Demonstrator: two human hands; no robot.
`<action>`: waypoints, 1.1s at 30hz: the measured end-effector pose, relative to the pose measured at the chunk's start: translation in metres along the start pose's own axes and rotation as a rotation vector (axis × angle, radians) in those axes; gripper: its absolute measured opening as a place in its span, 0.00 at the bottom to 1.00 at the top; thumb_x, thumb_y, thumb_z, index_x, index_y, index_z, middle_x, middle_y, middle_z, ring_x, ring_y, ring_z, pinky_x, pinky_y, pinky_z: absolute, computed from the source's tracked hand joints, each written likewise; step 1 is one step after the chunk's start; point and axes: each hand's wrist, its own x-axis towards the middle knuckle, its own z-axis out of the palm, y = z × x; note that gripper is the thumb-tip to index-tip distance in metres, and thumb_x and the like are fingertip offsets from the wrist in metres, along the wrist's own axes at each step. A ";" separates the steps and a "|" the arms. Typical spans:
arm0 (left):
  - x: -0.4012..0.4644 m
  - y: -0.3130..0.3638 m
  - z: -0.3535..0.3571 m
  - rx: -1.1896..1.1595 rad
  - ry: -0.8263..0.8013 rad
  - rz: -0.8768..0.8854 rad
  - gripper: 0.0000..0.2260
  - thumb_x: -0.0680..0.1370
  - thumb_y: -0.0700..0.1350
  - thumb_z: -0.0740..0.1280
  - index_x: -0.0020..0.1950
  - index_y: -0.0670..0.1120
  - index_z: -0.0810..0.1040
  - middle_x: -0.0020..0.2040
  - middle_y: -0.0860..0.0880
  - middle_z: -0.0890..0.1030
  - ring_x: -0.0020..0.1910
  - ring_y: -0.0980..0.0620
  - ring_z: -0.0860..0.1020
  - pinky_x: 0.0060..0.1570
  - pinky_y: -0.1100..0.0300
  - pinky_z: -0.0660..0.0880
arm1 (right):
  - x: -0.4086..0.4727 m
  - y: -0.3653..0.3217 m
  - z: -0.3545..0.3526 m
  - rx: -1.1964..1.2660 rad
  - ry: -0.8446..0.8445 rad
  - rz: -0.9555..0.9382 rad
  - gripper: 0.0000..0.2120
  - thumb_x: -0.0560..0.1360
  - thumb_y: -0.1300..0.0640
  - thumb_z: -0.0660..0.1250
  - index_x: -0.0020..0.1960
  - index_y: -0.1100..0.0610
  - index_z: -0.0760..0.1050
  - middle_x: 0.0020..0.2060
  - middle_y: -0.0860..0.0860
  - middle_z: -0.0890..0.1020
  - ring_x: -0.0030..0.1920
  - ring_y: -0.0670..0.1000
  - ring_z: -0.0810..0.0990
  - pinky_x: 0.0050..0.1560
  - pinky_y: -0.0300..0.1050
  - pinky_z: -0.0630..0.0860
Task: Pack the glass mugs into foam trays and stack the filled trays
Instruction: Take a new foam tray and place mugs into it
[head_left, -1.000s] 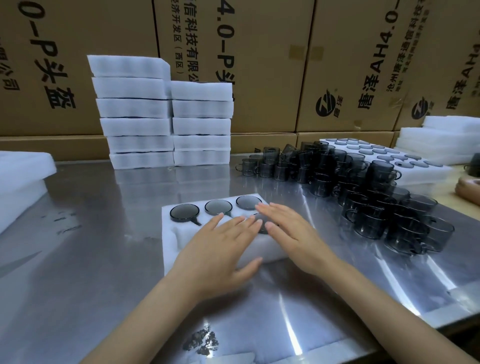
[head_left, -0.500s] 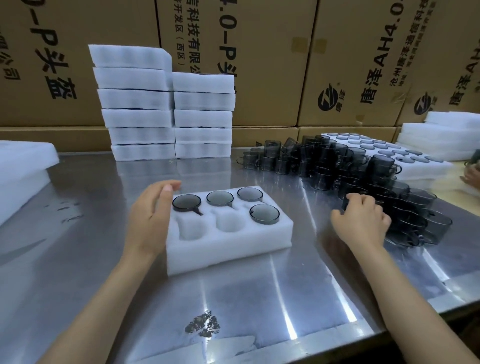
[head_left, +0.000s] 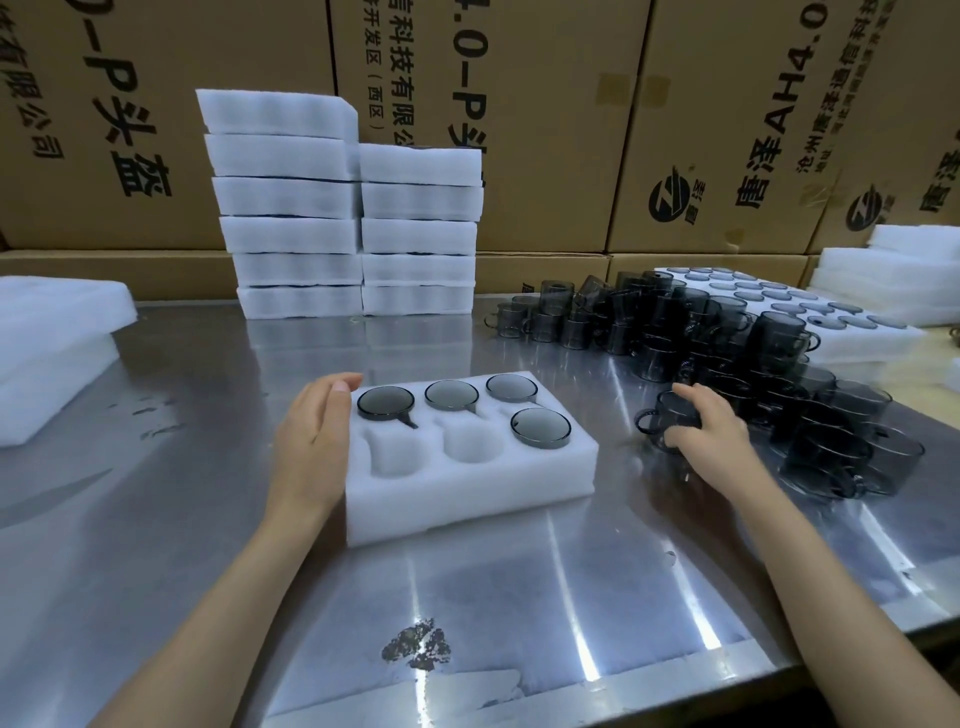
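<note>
A white foam tray (head_left: 467, 499) lies on the steel table in front of me. Several dark glass mugs sit in its pockets, one at the right front (head_left: 540, 427); two front pockets (head_left: 472, 444) stand bare. My left hand (head_left: 314, 441) rests flat against the tray's left side, fingers straight. To the right, my right hand (head_left: 709, 436) grips a loose smoky glass mug (head_left: 657, 418) at the near edge of a big pile of mugs (head_left: 753, 374).
Two stacks of foam trays (head_left: 353, 228) stand at the back against cardboard boxes (head_left: 545, 124). More foam lies at the far left (head_left: 47, 353) and far right (head_left: 883, 275), where a long filled tray (head_left: 841, 332) sits behind the pile.
Both hands left the tray top. The left one went to the tray's left side. The right one reached to the mug pile and now draws one mug out toward the tray.
</note>
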 end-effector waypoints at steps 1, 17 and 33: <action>0.000 0.000 0.000 0.003 -0.001 0.000 0.11 0.83 0.44 0.54 0.53 0.52 0.77 0.54 0.55 0.76 0.51 0.62 0.71 0.50 0.64 0.63 | 0.002 0.003 0.001 0.013 -0.047 0.017 0.30 0.73 0.66 0.64 0.73 0.55 0.64 0.73 0.55 0.63 0.73 0.57 0.59 0.72 0.52 0.57; 0.000 0.002 0.003 -0.036 0.003 -0.037 0.12 0.82 0.43 0.54 0.54 0.48 0.78 0.54 0.53 0.77 0.53 0.58 0.72 0.50 0.67 0.64 | -0.026 -0.051 0.007 0.354 0.225 -0.222 0.21 0.66 0.49 0.76 0.54 0.47 0.72 0.45 0.40 0.77 0.45 0.38 0.76 0.42 0.31 0.69; -0.001 0.003 0.004 -0.021 -0.004 -0.016 0.12 0.82 0.42 0.55 0.54 0.47 0.78 0.54 0.51 0.77 0.52 0.58 0.72 0.48 0.72 0.64 | -0.063 -0.129 0.072 0.107 -0.196 -0.547 0.20 0.66 0.43 0.73 0.57 0.39 0.74 0.46 0.39 0.75 0.47 0.40 0.74 0.46 0.31 0.68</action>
